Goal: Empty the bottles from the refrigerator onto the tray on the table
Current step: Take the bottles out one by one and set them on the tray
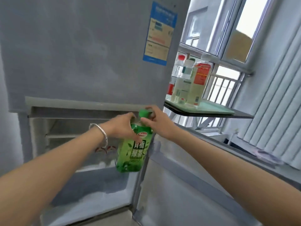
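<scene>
The left hand (125, 126) is wrapped round the shoulder of the green tea bottle (134, 149), fingers curled on the far side and thumb lying down the label, while the right hand (154, 120) pinches the green cap (144, 113) between thumb and fingertips. Two grips on one bottle look like a way to steady a heavy, probably cold and slippery thing (frost lines the compartment) as it is carried clear. The bottle hangs in the air in front of the open lower compartment (78, 144) of the refrigerator (81, 54), touching no shelf, close to the edge of the opened door (187, 185). Its long axis runs nearly upright, tilted a little, with the cap up and leaning right and the base down toward the left. To the right, beyond the refrigerator, the tray (216, 108) sits on the table (241, 115) and already carries several bottles (189, 80) standing upright in a close cluster. My guess is that this bottle is to join them.
</scene>
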### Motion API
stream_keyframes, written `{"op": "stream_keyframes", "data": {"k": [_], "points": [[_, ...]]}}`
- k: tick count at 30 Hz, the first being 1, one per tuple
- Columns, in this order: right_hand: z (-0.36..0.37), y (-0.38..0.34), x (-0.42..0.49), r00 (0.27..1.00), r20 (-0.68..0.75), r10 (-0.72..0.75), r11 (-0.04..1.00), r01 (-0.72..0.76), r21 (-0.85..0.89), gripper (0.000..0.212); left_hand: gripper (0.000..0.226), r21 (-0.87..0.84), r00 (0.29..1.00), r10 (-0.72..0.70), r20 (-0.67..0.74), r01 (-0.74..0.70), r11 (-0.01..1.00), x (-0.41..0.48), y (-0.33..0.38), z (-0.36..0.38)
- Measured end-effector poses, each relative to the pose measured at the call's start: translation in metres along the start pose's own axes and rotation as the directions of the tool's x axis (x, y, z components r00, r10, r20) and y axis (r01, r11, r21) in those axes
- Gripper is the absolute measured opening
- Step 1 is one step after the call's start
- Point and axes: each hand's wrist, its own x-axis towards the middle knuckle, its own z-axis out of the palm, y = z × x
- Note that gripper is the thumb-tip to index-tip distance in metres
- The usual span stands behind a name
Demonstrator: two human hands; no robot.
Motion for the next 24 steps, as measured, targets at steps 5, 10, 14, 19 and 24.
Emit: {"op": "stream_keyframes", "data": {"k": [5,10,14,19,24], "points": [[-0.056,0.012,-0.012,0.96,-0.218,0.174,0.955,-0.111,0.274,0.057,0.083,-0.09,0.983,0.154,-0.098,-0.163,0.983,0.008,0.069,-0.032],[-0.086,0.022,-0.044,0.929,-0.337,0.154,0.96,-0.06,0.272,0.067,0.081,-0.189,0.922,0.258,-0.287,-0.319,0.929,0.027,0.139,-0.054],[-0.098,0.032,-0.047,0.879,-0.464,0.107,0.968,0.015,0.251,0.083,0.076,-0.222,0.851,0.29,-0.439,-0.415,0.882,0.05,0.199,-0.051],[-0.149,0.058,-0.021,0.775,-0.608,0.174,0.976,-0.053,0.211,0.104,0.088,-0.313,0.801,0.311,-0.512,-0.511,0.8,0.088,0.248,-0.024],[-0.198,0.118,0.007,0.741,-0.618,0.264,0.963,-0.165,0.214,0.103,0.063,-0.484,0.885,0.249,-0.395,-0.43,0.762,0.139,0.253,0.021]]}}
